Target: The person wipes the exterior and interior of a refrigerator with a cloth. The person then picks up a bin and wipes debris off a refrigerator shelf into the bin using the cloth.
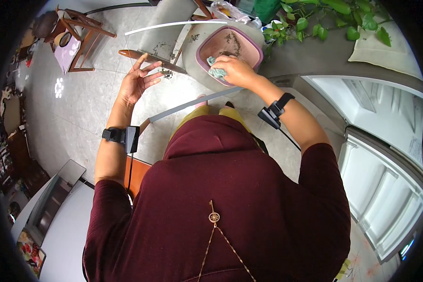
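My right hand (237,70) is closed around a crumpled green-and-white cloth (217,72) at the near left side of a pink basin. The basin has a purple rim (199,52), and dark crumbly bits (230,44) lie inside it. To the left, my left hand (137,82) hangs in the air with its fingers spread, holding nothing. Just beyond its fingertips runs a brown wooden armrest (169,66). A small clump of dark bits (166,73) shows beside those fingers.
A grey seat (189,58) lies under the basin, with more bits scattered about. Leafy plant stems (322,30) hang at the upper right. An open fridge (385,174) stands at right. A wooden chair (77,40) is at the far left. A grey strip (192,103) crosses before my feet.
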Tool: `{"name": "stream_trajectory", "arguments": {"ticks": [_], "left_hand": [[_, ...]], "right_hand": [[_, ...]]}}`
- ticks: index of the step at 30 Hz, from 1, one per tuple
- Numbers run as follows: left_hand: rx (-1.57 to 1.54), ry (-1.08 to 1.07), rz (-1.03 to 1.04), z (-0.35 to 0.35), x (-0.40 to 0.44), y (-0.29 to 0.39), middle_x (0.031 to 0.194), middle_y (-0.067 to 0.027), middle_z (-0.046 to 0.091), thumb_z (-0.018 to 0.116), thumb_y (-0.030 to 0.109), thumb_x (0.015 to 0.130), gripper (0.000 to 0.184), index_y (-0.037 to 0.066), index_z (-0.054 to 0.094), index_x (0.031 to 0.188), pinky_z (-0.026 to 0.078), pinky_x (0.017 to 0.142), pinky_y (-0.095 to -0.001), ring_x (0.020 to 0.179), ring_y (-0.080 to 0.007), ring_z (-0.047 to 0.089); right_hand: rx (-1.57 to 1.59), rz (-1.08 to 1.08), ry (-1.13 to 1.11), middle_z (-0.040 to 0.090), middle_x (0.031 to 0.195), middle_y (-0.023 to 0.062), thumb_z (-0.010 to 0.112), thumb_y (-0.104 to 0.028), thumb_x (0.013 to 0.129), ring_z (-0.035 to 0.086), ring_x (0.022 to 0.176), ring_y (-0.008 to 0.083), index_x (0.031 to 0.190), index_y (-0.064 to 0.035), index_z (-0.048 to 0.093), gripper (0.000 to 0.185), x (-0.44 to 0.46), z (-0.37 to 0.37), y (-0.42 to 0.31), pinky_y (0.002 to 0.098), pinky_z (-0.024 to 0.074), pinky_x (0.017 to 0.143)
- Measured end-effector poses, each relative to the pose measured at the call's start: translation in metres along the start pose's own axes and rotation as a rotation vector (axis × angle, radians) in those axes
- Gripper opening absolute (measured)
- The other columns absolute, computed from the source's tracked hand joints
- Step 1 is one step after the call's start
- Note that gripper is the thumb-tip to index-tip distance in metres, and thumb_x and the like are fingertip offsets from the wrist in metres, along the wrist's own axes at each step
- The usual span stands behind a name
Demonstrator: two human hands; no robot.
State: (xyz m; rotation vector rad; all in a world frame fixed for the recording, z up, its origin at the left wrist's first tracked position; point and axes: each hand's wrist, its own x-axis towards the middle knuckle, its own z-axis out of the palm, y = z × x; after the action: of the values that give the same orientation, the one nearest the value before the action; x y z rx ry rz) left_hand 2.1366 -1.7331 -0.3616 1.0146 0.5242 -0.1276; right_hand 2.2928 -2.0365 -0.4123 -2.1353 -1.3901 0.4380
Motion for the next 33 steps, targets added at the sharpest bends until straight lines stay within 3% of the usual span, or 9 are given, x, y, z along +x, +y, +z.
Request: {"name": "stream_trajectory", "arguments": {"ticks": [4,6,12,22,24,27,31,33], "left_hand": [[0.01,0.004,0.003,-0.002,0.001,-0.001,0.125,-0.0249,0.051,0.047,0.002,0.072,0.073,0.009,0.025,0.141,0.055,0.083,-0.0399,0.1,-0.0358,0.062],[0.008,-0.001,-0.006,0.001,0.0,0.0,0.126,-0.0246,0.051,0.047,0.002,0.073,0.072,0.009,0.025,0.141,0.055,0.083,-0.0395,0.1,-0.0354,0.062],[-0.005,-0.013,-0.016,0.002,0.0,0.002,0.127,-0.024,0.05,0.048,0.004,0.075,0.067,0.008,0.028,0.139,0.055,0.082,-0.0388,0.099,-0.0344,0.062],[0.011,-0.004,-0.001,0.007,-0.003,0.005,0.126,-0.0252,0.05,0.046,0.001,0.072,0.074,0.007,0.024,0.141,0.056,0.082,-0.0389,0.103,-0.0384,0.06],[0.005,-0.006,0.0,0.007,-0.003,0.004,0.126,-0.0253,0.05,0.046,0.001,0.072,0.074,0.007,0.024,0.141,0.056,0.082,-0.039,0.103,-0.0385,0.06],[0.005,-0.015,0.002,0.006,-0.003,0.004,0.126,-0.0254,0.05,0.046,0.001,0.072,0.074,0.008,0.024,0.141,0.056,0.082,-0.0393,0.103,-0.0384,0.06],[0.013,-0.02,-0.008,0.006,-0.003,0.004,0.128,-0.0255,0.048,0.045,0.0,0.073,0.072,0.009,0.025,0.141,0.054,0.085,-0.0401,0.105,-0.0377,0.059],[-0.004,-0.018,-0.018,0.01,-0.005,0.006,0.128,-0.0249,0.048,0.045,-0.001,0.073,0.071,0.01,0.026,0.141,0.054,0.086,-0.0408,0.105,-0.0371,0.059]], "right_hand": [[0.07,-0.149,0.035,0.057,0.115,0.0038,0.061,-0.003,0.068,0.056,0.101,0.0278,0.107,-0.0157,0.064,0.041,0.008,-0.008,-0.033,0.037,0.0462,0.087],[0.12,-0.303,-0.032,0.054,0.121,0.0019,0.062,0.004,0.063,0.052,0.109,0.0259,0.109,-0.0173,0.062,0.05,0.02,-0.007,-0.059,0.0361,0.0458,0.091],[0.15,-0.431,-0.064,0.052,0.123,-0.0003,0.063,0.003,0.063,0.051,0.11,0.0253,0.111,-0.0183,0.061,0.053,0.05,0.012,-0.099,0.0369,0.0477,0.088],[0.011,-0.06,0.012,0.054,0.12,0.0029,0.06,0.0,0.067,0.052,0.108,0.026,0.111,-0.0169,0.061,0.047,0.035,0.022,-0.034,0.0367,0.0458,0.09],[-0.038,0.085,0.041,0.058,0.115,0.0051,0.06,-0.007,0.072,0.057,0.101,0.0291,0.11,-0.0153,0.063,0.039,0.026,0.019,-0.018,0.0372,0.0468,0.087],[-0.014,0.134,0.025,0.058,0.113,0.0071,0.061,-0.008,0.072,0.058,0.1,0.0299,0.108,-0.014,0.063,0.037,0.021,0.006,-0.016,0.0384,0.0469,0.086],[0.102,0.047,0.117,0.058,0.111,0.0072,0.062,-0.008,0.071,0.057,0.101,0.0295,0.107,-0.0131,0.062,0.037,0.037,-0.002,-0.044,0.0391,0.0472,0.085],[0.205,-0.11,0.221,0.058,0.11,0.0062,0.063,-0.009,0.07,0.057,0.101,0.0292,0.107,-0.0136,0.062,0.036,0.053,0.0,-0.064,0.0387,0.0476,0.085]]}}
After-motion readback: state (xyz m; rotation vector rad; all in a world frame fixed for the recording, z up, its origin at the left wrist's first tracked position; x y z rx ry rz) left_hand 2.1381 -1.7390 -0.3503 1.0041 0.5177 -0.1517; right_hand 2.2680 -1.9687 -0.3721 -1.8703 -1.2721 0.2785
